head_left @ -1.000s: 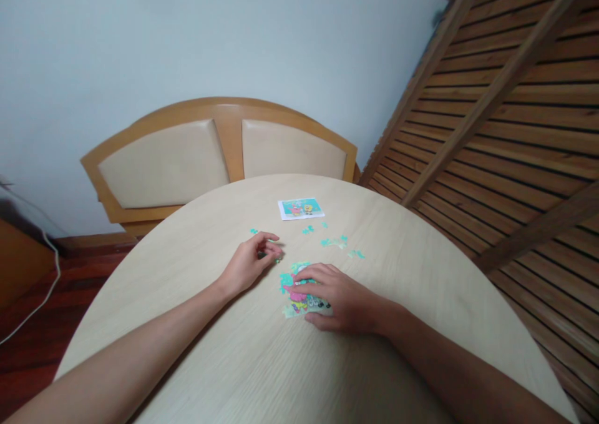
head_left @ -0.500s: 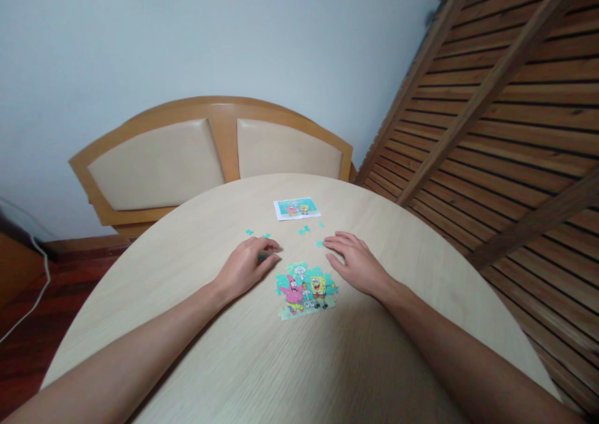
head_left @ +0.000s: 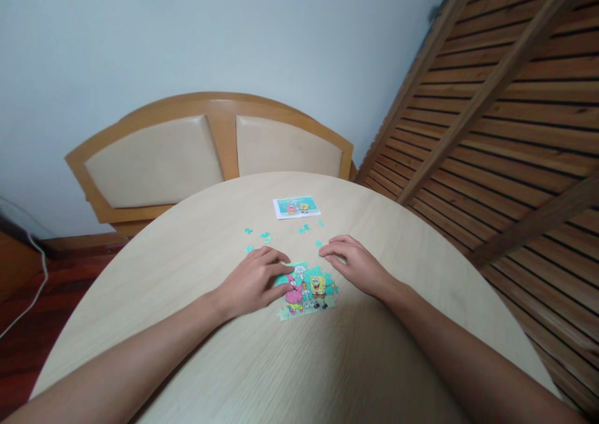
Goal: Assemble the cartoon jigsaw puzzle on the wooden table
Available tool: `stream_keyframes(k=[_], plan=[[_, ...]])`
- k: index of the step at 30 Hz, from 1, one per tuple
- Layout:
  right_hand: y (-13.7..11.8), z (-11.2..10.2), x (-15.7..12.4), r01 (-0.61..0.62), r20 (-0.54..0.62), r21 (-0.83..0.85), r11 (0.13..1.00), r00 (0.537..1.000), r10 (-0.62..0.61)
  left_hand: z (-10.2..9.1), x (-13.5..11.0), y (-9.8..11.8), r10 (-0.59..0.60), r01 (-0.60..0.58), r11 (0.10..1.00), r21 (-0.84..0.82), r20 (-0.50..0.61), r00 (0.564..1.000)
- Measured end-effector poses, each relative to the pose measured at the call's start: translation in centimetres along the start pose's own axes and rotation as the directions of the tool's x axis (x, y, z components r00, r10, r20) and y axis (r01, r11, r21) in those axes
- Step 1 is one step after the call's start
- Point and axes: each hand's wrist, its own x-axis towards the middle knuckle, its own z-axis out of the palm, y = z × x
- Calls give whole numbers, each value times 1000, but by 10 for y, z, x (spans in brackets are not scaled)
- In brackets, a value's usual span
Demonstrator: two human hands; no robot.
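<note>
a pale wall rises behind the cream-padded headboard; a slatted wooden panel stands at my right, dark red floor left.

Passage is open between the bare right hand and the right edge of the round pale wooden table, while loose turquoise puzzle pieces and a rectangular printed card obstruct toward the far edge.

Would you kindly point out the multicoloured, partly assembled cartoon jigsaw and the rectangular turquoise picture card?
Multicoloured, partly assembled cartoon jigsaw point(head_left: 307, 294), head view: middle figure.
Rectangular turquoise picture card point(head_left: 297, 207), head view: printed picture's middle.
</note>
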Motion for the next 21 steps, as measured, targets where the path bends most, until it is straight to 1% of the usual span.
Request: stream_keyframes(k=[3,6,11,13,17,21], plan=[[1,1,0,-20,-10,5,1000,1000,20,-1,0,-1,37,-37,999,-26,17,999],[3,1,0,-16,-24,-31,999,1000,15,0,0,-3,66,-65,997,-41,29,997],[1,1,-1,-16,-21,-58,998,1000,15,0,0,-2,77,-73,995,-74,58,995],[-2,0,0,-48,-35,-55,997,998,46,-1,1,-1,86,-81,993,-92,56,995],[-9,-3,0,-164,-96,-108,981,983,154,-4,0,0,111,-106,987,-125,36,993],[-13,-3,-3,-205,-49,-149,967,979,199,-6,0,-1,101,-92,986,-138,60,993]])
